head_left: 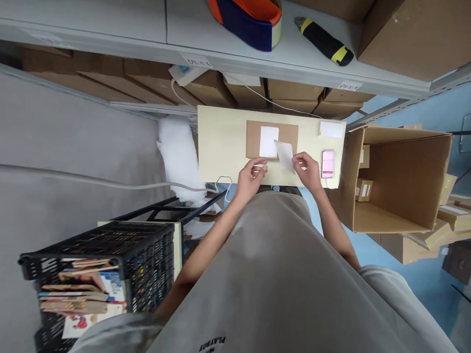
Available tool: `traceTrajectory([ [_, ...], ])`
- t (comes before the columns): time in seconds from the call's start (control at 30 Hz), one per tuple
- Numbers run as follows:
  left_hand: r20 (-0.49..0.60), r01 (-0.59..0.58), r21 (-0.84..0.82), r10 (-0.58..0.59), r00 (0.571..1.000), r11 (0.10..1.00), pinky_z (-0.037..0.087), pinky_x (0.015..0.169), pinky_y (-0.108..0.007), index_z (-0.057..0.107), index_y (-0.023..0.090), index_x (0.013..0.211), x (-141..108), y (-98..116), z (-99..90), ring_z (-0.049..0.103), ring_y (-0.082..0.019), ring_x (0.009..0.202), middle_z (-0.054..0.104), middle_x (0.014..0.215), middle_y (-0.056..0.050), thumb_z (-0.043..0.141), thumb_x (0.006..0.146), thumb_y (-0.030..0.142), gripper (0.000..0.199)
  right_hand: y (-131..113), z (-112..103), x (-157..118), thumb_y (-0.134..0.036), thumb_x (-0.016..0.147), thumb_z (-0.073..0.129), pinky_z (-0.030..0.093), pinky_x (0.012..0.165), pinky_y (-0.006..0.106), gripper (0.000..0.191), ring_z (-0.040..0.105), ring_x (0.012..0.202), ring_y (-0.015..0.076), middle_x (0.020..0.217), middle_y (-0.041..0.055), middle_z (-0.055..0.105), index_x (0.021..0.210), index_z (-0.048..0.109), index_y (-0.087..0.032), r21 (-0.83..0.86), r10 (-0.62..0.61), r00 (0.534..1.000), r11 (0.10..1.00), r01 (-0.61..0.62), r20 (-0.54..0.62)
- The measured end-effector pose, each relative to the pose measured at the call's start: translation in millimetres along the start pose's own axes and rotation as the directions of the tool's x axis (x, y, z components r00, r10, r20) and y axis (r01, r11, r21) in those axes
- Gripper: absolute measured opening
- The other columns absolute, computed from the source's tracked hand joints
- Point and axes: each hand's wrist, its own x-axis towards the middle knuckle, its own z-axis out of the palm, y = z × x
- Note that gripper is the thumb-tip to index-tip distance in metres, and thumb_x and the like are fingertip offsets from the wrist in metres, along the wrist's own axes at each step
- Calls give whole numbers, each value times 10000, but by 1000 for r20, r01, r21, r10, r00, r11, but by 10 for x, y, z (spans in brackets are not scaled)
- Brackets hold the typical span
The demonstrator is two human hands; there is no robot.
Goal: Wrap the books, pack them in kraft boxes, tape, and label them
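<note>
A flat brown cardboard box [253, 139] lies on the pale yellow table [221, 142], with a white label [269, 141] on its top. My right hand [307, 169] pinches a second white label [285, 155] by its right edge, tilted over the box's lower right corner. Just below the box's near edge is my left hand [252, 177], fingers curled and thumb a little apart, with nothing visible between them. A phone [327, 164] with a lit screen lies right of my right hand. Behind it is a stack of white labels [331, 129].
A large open carton [397, 181] with small boxes stands at the right. The shelf above the table bears a tape dispenser [253, 24] and a utility knife [324, 42]. A black crate [147, 264] with books stands at lower left; white wrap [178, 152] hangs left of the table.
</note>
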Motion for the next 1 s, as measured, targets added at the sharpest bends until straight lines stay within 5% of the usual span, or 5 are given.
traceTrajectory([
  [0.23, 18, 54, -48, -53, 998, 997, 582, 731, -322, 799, 214, 919, 228, -4, -36, 699, -185, 745, 769, 828, -43, 898, 821, 688, 494, -65, 40, -96, -511, 985, 704, 624, 900, 371, 235, 726, 956, 211, 998, 23, 760, 914, 698, -287, 52, -29, 991, 998, 22, 131],
  [0.47, 44, 57, -47, -55, 998, 997, 550, 740, -320, 806, 210, 895, 285, 4, -149, 662, -179, 733, 751, 799, -35, 910, 841, 539, 349, 125, 181, 49, -584, 968, 721, 613, 896, 368, 319, 718, 930, 201, 995, 22, 774, 928, 689, -269, 38, 45, 993, 998, -49, 111],
  [0.6, 50, 31, -15, -31, 998, 999, 553, 789, -322, 803, 199, 890, 526, 5, -196, 665, -185, 755, 749, 808, -36, 882, 886, 376, 194, 214, 266, 292, -609, 938, 771, 608, 893, 352, 361, 719, 921, 205, 961, 23, 767, 906, 688, -259, 34, 34, 994, 999, -38, 108],
  [0.83, 69, -7, 121, -2, 998, 993, 521, 888, -335, 766, 177, 805, 1398, -127, -184, 641, -212, 844, 764, 846, -45, 849, 873, 201, 110, 480, 438, 1056, -550, 900, 821, 590, 988, 354, 330, 691, 941, 207, 994, 37, 769, 832, 698, -251, -82, 7, 999, 997, -3, 52],
  [1.0, 56, 54, 143, -62, 996, 988, 500, 887, -331, 756, 171, 818, 1527, -241, -118, 607, -198, 815, 750, 853, -42, 799, 907, 176, 99, 591, 503, 1192, -411, 917, 759, 587, 972, 344, 197, 663, 895, 190, 986, 35, 781, 818, 709, -248, -124, 22, 999, 992, -17, 44],
])
